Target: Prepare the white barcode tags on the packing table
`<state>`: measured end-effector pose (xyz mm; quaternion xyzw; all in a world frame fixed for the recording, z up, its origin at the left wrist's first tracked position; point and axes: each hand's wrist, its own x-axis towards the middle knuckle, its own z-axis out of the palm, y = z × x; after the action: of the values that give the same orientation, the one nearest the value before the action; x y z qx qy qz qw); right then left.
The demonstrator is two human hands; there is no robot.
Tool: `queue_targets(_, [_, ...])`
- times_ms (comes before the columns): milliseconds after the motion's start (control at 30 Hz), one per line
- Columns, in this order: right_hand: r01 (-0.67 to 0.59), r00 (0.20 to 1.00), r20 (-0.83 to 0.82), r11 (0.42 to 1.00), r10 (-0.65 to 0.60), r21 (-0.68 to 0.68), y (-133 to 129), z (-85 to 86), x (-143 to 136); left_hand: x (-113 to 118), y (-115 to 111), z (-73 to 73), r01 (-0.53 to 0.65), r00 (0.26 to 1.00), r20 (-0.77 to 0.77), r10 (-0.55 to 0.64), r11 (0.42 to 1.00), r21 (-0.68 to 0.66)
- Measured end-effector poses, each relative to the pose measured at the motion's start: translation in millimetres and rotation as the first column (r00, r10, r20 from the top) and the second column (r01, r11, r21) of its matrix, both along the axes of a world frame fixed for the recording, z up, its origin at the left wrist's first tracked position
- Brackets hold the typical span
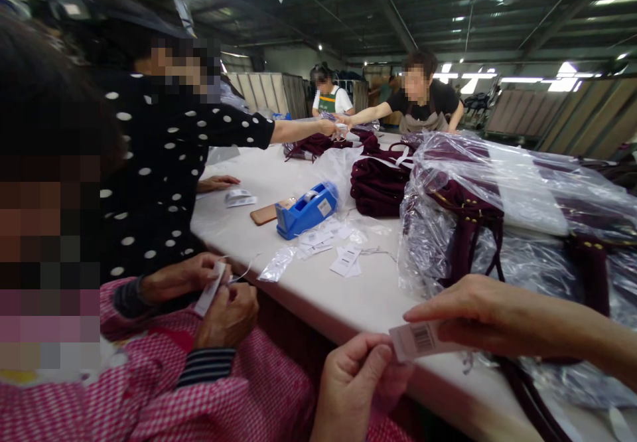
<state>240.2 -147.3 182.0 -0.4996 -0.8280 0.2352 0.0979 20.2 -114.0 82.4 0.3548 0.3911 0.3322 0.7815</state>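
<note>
Low in the view, my left hand (353, 382) pinches one end of a small white barcode tag (414, 341) between thumb and fingertips. My right hand (485, 309) comes in from the right and holds the tag's other end, its index finger stretched along the upper edge. The right thumb is hidden. Below my right hand, a dark strap (532, 399) hangs at the table's edge. Just beyond it, maroon bags in clear plastic (537, 183) are piled up. More white tags (346, 261) lie loose with strings on the table.
On the white table (269, 166) stand a blue tape dispenser (306, 210) and a phone-like tan object (263, 214). At my left, a co-worker's hands (226, 312) hold another tag. Across the table, two people's arms (303, 130) meet over maroon bags (378, 186).
</note>
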Motion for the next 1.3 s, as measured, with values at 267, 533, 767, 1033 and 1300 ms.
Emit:
queue_targets(267, [-0.002, 0.998, -0.068, 1.000, 0.000, -0.030, 7, -6.2, -2, 3, 0, -8.5, -0.075, 0.997, 0.015, 0.076, 0.996, -0.052])
queue_targets(533, [0.015, 0.990, -0.137, 0.997, -0.024, -0.070, 13, -12.6, 0, 7, 3, -23.7, -0.093, 0.991, 0.099, 0.094, 0.996, -0.017])
queue_targets(767, [-0.017, 0.992, -0.127, 0.993, 0.002, -0.116, 16, -15.7, 0, 3, 6, -24.5, -0.103, 0.995, -0.015, 0.102, 0.994, -0.032])
queue_targets(1033, [-0.005, 0.996, -0.086, 0.994, -0.005, -0.112, 16, -16.9, 3, 9, 2, -20.8, -0.125, 0.992, -0.010, 0.124, 0.990, -0.059])
queue_targets(1300, [-0.001, 0.996, -0.085, 0.993, -0.009, -0.117, 17, -18.6, 6, 11, -1, -17.1, -0.090, 0.995, 0.046, 0.094, 0.993, -0.071])
